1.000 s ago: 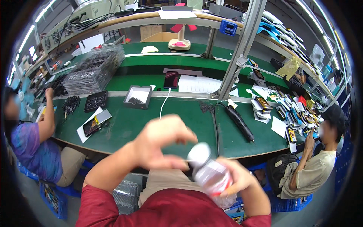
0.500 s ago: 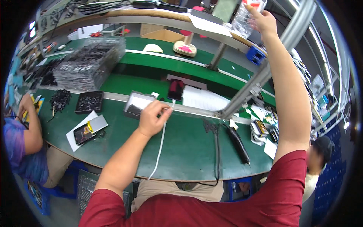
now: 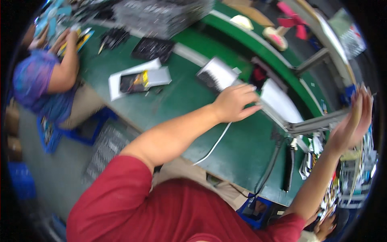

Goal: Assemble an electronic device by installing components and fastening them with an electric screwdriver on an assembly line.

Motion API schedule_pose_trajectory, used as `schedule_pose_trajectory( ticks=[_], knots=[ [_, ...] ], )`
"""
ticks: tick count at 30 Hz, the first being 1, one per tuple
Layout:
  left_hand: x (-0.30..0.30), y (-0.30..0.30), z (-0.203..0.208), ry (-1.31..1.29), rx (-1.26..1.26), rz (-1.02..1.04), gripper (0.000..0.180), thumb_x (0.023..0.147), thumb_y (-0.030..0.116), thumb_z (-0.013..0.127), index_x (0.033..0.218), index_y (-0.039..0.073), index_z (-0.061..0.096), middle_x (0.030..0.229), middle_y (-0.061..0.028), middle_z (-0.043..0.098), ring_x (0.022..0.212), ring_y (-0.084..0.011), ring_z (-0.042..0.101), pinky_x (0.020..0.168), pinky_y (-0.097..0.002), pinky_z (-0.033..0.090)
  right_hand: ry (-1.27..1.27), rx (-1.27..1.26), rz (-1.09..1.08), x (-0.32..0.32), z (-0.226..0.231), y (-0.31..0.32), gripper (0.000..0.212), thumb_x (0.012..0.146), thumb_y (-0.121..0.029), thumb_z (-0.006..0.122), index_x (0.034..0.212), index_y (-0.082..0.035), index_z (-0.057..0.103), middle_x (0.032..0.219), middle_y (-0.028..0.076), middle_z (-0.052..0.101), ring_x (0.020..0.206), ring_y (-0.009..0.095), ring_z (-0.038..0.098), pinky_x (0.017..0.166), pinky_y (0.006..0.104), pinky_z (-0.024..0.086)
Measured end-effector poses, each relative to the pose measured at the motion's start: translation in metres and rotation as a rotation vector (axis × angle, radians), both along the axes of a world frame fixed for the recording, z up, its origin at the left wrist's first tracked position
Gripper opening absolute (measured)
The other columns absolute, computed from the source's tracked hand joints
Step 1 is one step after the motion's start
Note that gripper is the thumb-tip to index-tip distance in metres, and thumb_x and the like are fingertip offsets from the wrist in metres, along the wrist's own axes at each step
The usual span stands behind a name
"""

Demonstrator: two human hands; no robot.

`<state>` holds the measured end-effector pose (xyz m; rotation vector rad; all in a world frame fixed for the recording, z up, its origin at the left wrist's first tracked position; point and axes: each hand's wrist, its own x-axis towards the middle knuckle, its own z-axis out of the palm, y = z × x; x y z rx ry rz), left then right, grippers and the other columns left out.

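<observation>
My left hand [image 3: 238, 101] is above the bench beside a shallow white box [image 3: 221, 66] of small black parts. Its thumb and fingers look spread apart, though smeared. A white cable [image 3: 215, 143] runs out from beneath this hand toward the bench's front edge. Just beyond lies a dark, reddish-screened phone [image 3: 258, 74], where the cable's far end is hidden. My right hand [image 3: 354, 117] is raised at the far right near the metal post, fingers stretched out, holding nothing visible. A clear plastic bag [image 3: 350, 38] sits on the upper shelf above it.
An opened phone [image 3: 133, 82] lies on white paper at the left. Behind it are a black tray [image 3: 152, 49] and stacked clear trays [image 3: 161, 18]. A black hand tool [image 3: 289, 167] lies right. A co-worker [image 3: 44, 80] sits left; another person's hand [image 3: 325, 228] shows lower right.
My view has swung and tilted. My right hand has let go of the clear bag on the shelf and come down. My left hand's fingers have loosened from their pinch at the cable.
</observation>
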<state>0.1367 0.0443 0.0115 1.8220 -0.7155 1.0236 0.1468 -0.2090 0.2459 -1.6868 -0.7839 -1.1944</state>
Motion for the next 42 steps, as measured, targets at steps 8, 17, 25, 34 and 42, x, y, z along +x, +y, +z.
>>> schedule_pose_trajectory(
  ticks=[8,17,25,34,42],
  knots=[
    [-0.01,-0.018,0.014,0.051,0.023,-0.091,0.016,0.084,0.016,0.081,0.095,0.008,0.073,0.082,-0.0075,0.066,0.071,-0.0235,0.063,0.062,-0.0339,0.05,0.486,-0.431,0.052,-0.089,-0.232,0.026,0.014,0.08,-0.006,0.084,0.083,-0.004,0.071,0.061,0.004,0.058,0.047,0.014,0.052,0.046,0.0287,0.041],
    [-0.018,-0.03,0.016,0.165,0.106,0.058,0.023,0.083,0.007,0.08,0.105,0.005,0.073,0.083,-0.0085,0.066,0.07,-0.0208,0.063,0.062,-0.0309,0.051,0.977,-0.071,0.224,-0.077,-0.253,0.013,0.021,0.089,-0.018,0.079,0.079,-0.003,0.067,0.052,0.002,0.053,0.046,0.009,0.046,0.047,0.0283,0.037],
    [-0.009,-0.026,0.003,0.183,0.14,0.193,0.021,0.083,0.004,0.078,0.103,0.002,0.073,0.082,-0.0087,0.065,0.071,-0.019,0.06,0.065,-0.0301,0.049,0.978,-0.101,0.206,-0.075,-0.246,0.014,0.021,0.088,-0.018,0.079,0.078,-0.004,0.067,0.051,0.001,0.053,0.047,0.008,0.044,0.047,0.0295,0.036],
    [-0.001,-0.017,0.008,0.124,0.167,0.188,0.013,0.085,0.01,0.078,0.095,0.004,0.072,0.08,-0.0088,0.064,0.069,-0.0231,0.061,0.064,-0.034,0.049,0.981,-0.121,0.205,-0.08,-0.248,0.018,0.02,0.09,-0.011,0.079,0.078,-0.002,0.066,0.058,-0.007,0.049,0.053,0.001,0.04,0.048,0.022,0.032],
    [-0.008,-0.024,0.006,0.108,0.163,0.097,0.011,0.084,0.012,0.078,0.09,0.006,0.071,0.082,-0.0097,0.064,0.077,-0.0289,0.065,0.067,-0.0375,0.051,1.002,-0.104,0.222,-0.078,-0.249,0.02,0.02,0.09,-0.012,0.079,0.078,-0.002,0.067,0.056,-0.006,0.048,0.051,0.001,0.04,0.047,0.0229,0.032]
  ],
)
